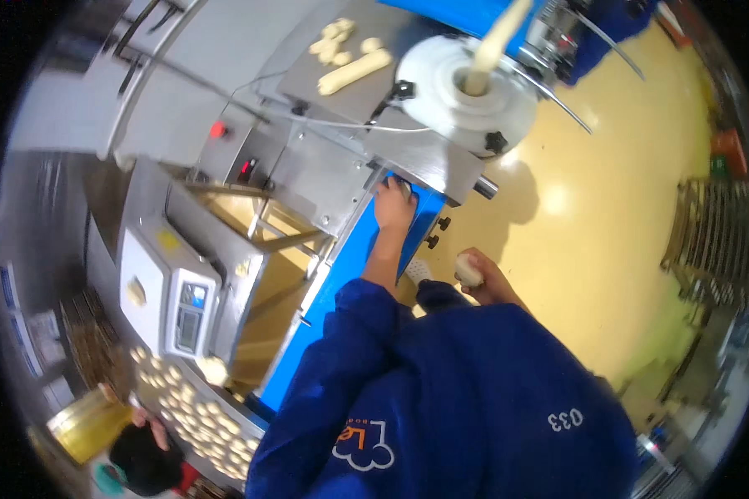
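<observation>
My left hand [394,208] reaches over the blue conveyor belt [362,241], close to the metal cover [429,158] at its far end. Its fingers are curled, and a small greyish thing by the fingertips is too blurred to name. Off the belt's right side, my right hand [493,281] grips a pale, rounded dough piece [468,270]. Beyond the cover, a long strand of dough [501,46] hangs into the opening of a white round hopper [437,91].
A white digital scale [154,291] bearing one dough piece stands at left. Several dough pieces [200,416] cover a table at lower left, where another person [146,453] works. A dough log [354,72] lies left of the hopper. A rack [711,241] stands at right.
</observation>
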Action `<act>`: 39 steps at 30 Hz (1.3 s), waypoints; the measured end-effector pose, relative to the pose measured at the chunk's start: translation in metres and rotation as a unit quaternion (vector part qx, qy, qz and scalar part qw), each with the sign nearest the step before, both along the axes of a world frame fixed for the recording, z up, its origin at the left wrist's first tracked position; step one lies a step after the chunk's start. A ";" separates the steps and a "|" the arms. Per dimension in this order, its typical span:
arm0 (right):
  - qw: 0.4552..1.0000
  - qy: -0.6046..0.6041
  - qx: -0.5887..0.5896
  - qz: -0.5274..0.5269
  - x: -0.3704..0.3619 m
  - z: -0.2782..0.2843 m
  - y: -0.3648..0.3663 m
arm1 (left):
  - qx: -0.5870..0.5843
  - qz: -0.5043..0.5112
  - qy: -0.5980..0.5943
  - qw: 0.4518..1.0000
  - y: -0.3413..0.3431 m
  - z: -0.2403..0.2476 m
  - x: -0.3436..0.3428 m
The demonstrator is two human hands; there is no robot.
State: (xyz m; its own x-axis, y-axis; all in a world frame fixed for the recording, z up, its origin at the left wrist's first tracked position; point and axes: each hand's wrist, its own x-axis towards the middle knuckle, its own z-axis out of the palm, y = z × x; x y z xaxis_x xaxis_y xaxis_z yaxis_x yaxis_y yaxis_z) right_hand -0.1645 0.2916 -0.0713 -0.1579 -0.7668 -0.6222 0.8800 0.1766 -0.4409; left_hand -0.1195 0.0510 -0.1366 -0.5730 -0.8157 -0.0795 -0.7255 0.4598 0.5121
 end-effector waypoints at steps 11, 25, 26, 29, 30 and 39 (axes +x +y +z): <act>0.989 0.043 -0.016 0.138 0.010 0.005 -0.039 | 0.669 0.006 0.602 0.436 -0.027 0.126 0.194; 0.908 -0.059 -0.074 0.408 0.114 0.033 -0.170 | -0.155 0.513 -0.006 0.844 -0.199 0.284 0.392; 0.907 -0.050 -0.062 0.414 0.134 0.043 -0.173 | -0.146 0.526 0.014 0.838 -0.208 0.273 0.408; 0.908 -0.059 -0.054 0.412 0.177 0.067 -0.180 | -0.101 0.478 0.079 0.869 -0.213 0.280 0.425; 0.903 -0.074 -0.051 0.421 0.192 0.067 -0.182 | -0.060 0.494 0.129 0.858 -0.210 0.281 0.442; 0.821 0.057 -0.128 0.554 0.366 0.148 -0.228 | 0.203 0.262 0.725 0.604 -0.040 0.261 0.658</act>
State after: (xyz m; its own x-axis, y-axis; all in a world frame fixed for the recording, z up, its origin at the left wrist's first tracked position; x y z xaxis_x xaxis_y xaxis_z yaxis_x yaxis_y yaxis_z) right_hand 0.2012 0.0633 0.0768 0.6784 -0.5823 -0.4480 0.1923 0.7292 -0.6567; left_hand 0.5389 0.0109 0.1245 0.0471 -0.9972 -0.0578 0.6292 -0.0153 0.7771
